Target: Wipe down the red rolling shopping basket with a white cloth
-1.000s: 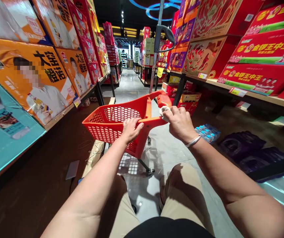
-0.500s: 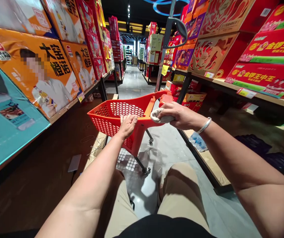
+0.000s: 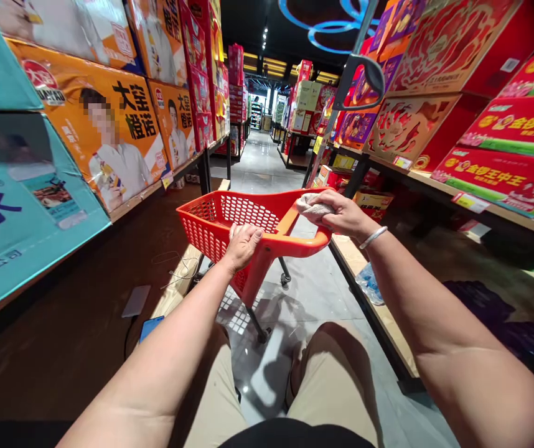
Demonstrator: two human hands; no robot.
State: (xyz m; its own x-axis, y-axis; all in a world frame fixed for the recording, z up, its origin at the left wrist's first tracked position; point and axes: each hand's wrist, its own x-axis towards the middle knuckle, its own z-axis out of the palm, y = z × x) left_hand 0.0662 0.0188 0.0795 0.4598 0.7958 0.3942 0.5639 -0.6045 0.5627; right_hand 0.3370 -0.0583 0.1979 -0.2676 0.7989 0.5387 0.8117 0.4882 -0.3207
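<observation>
An orange-red plastic shopping cart with a perforated basket stands on the floor before my knees. My left hand is closed over the near side of its rim. Bunched in my right hand is a grey-white cloth, which sits at the handle's far right side, where it joins the basket. Whether the cloth touches the plastic there is hard to tell. A light bracelet circles my right wrist.
Shelves with orange cartons and a turquoise carton line the left. Red boxes fill the right shelf. A metal pole with a dark grey hook-shaped part rises behind the cart. A white power bank-like slab and a blue-screened phone lie at lower left.
My right hand and the cloth have moved from the handle's near right corner to its far side. The view has shifted slightly, and more of the handle and the phone now shows.
</observation>
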